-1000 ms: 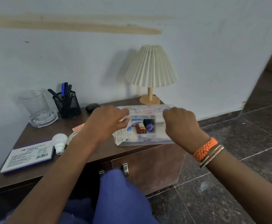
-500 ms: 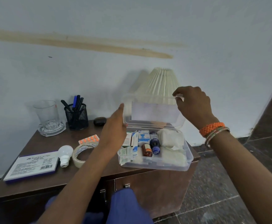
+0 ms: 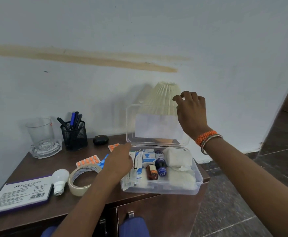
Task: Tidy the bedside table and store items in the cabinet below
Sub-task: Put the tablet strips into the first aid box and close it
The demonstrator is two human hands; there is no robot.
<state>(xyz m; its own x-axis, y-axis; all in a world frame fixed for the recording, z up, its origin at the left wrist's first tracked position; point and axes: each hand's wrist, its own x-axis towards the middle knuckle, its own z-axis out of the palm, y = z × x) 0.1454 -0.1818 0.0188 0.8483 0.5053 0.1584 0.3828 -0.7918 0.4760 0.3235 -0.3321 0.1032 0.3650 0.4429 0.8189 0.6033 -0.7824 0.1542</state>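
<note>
Counter (image 3: 57,159) of dark wood carries a clear box (image 3: 165,186) at its right end, lid (image 3: 157,124) standing upright before a lamp (image 3: 163,98). Right hand (image 3: 192,115) hovers beside the lid's top corner, fingers (image 3: 185,94) loosely spread, holding nothing. Left hand (image 3: 118,162) rests at the box's left edge, its fingers hidden. Tape roll (image 3: 81,179), bulb (image 3: 59,179) and pill strips (image 3: 88,160) lie just left.

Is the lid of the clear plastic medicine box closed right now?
No, the lid stands upright and open, with bottles and packets visible inside the box.
</note>
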